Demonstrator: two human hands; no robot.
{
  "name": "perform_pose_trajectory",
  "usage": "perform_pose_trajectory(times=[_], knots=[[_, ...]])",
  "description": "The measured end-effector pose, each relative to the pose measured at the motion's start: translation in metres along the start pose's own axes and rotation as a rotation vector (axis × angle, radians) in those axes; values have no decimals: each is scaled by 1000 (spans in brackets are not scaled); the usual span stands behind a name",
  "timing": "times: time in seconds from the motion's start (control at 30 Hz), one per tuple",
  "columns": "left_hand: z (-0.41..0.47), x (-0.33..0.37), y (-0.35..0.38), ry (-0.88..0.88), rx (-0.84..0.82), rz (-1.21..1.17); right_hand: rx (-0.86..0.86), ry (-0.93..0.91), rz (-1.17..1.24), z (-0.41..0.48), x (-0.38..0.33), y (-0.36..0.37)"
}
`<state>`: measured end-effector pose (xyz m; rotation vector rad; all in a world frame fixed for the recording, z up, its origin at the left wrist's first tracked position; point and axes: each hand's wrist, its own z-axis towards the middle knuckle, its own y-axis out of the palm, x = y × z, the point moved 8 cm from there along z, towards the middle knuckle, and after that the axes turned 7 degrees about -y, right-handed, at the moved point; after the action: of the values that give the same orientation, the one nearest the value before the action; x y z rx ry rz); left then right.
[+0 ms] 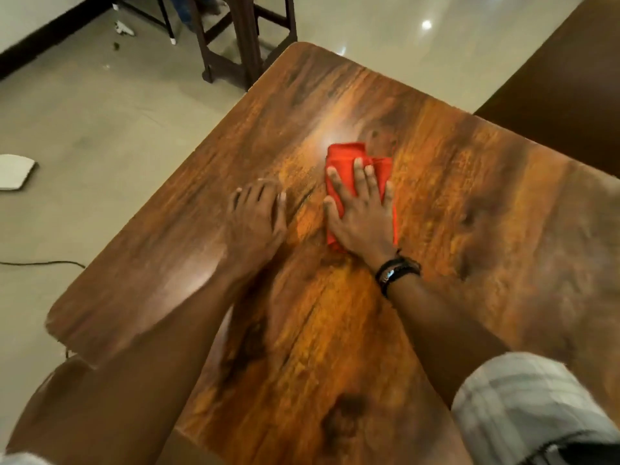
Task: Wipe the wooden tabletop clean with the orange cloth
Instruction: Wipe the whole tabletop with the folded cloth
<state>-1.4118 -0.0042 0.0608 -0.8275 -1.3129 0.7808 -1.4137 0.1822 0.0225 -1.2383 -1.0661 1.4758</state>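
Forearms (446, 317) reach out from me; right grip (360, 213) lies flat and spread, pressing the orange cloth (345, 154) beneath it onto the table (486, 213) for wiping; left grip (258, 216) alongside rests open, probably bracing.

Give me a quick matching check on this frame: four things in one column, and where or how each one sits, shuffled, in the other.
Things:
1 orange cloth
2 left hand
3 right hand
4 white scrap

States:
A lying on the floor
B resting on the bare tabletop, beside the cloth
C pressed under a palm
D spread flat on top of the cloth

Pairs: 1-C, 2-B, 3-D, 4-A
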Motion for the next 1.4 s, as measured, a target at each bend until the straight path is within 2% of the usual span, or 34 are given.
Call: perform_pose_trajectory(times=[0.2, 0.37, 0.5, 0.6, 0.77, 0.97, 1.1, 1.17, 1.27, 1.33, 1.4], knots=[[-142, 24, -17, 7, 52, -142, -38, -46, 93, -154, -57, -10], [-226, 44, -9, 24, -116, -210, -100, -26, 99, -263, -66, -27], [-271, 77, 8, 30, -182, -211, -100, 6, 80, -326, -43, -41], [-296, 109, 22, 64, -213, -202, -102, 69, 62, -356, -2, -52], [-333, 167, 64, 111, -338, -226, -32, 283, 35, -404, 111, -82], [-369, 259, 123, 224, -412, -149, 40, 551, -76, -498, 290, -132], [-399, 327, 172, 237, -447, -107, -48, 708, -136, -593, 435, -161], [-413, 357, 194, 256, -437, -49, -17, 783, -137, -644, 493, -179], [-428, 385, 213, 262, -405, 4, 69, 846, -88, -670, 520, -195], [-438, 394, 217, 243, -399, -13, 88, 887, -67, -664, 506, -195], [-446, 397, 216, 252, -377, -38, 66, 846, -42, -655, 470, -189]])
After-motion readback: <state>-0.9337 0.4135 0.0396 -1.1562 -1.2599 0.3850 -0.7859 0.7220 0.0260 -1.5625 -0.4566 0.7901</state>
